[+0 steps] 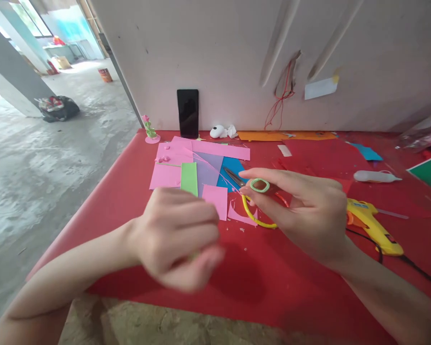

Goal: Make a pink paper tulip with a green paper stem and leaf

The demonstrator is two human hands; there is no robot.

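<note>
A little light-green ring [260, 191] is pinched between the thumb and forefinger of the right hand [312, 211], held up over the red tabletop [273, 282]. The left hand [182, 235] is curled into a fist nearby, kinda blurred, so whether anything's gripped inside can't be told. Yellow-handled scissors [258, 221] are partly hidden behind the right hand, and a black phone [188, 113] is propped against the wall [222, 62].

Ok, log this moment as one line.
left hand: curled, blurred, contents unclear | right hand: pinching green loop | scissors: partly behind right hand | yellow glue gun: on red table
</note>
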